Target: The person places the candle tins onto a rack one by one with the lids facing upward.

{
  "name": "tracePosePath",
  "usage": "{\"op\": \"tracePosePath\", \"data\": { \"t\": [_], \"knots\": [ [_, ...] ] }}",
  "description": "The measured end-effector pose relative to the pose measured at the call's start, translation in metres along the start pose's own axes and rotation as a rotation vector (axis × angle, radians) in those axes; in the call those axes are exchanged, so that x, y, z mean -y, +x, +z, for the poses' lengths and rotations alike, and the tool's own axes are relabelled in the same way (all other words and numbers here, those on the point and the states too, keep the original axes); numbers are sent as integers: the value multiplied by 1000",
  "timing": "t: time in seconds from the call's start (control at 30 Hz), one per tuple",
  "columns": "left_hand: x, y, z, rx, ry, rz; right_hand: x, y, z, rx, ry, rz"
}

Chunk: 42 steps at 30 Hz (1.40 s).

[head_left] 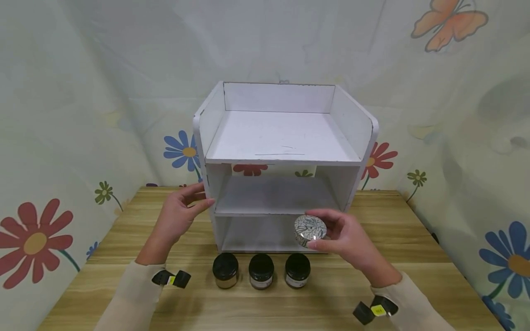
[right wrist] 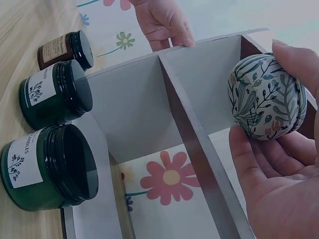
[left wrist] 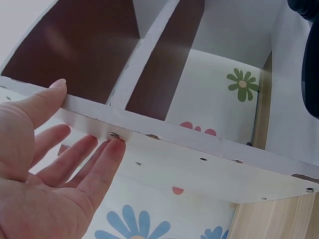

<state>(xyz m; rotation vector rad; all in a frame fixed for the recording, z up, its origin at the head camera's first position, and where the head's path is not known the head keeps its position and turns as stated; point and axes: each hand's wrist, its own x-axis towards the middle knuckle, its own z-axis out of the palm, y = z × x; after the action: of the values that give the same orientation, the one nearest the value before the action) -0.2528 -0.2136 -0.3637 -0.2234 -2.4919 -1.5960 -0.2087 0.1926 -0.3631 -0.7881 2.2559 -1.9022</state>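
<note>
Head view: the left hand rests with straight fingers against the left side panel of the white shelf unit; the right hand holds a patterned round tin in its fingertips before the lower right opening, above 3 dark jars on the wooden table.

Left wrist view: the fingers lie flat, uncurled, on the panel's edge.

Right wrist view: thumb and fingers clasp the tin beside the shelf divider.

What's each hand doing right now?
Left hand: open, straight fingers resting against the white shelf unit.
Right hand: holding the round patterned tin.
</note>
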Motion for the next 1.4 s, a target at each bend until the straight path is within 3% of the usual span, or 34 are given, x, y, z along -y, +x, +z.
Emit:
{"op": "tracePosePath", "data": {
  "t": [0.53, 1.4],
  "knots": [
    [1, 0, -1, 6, 3, -12, 1, 3, 0, 12, 36, -9],
    [1, 0, 1, 2, 3, -36, 12, 8, 5, -30, -1, -16]
  ]
}}
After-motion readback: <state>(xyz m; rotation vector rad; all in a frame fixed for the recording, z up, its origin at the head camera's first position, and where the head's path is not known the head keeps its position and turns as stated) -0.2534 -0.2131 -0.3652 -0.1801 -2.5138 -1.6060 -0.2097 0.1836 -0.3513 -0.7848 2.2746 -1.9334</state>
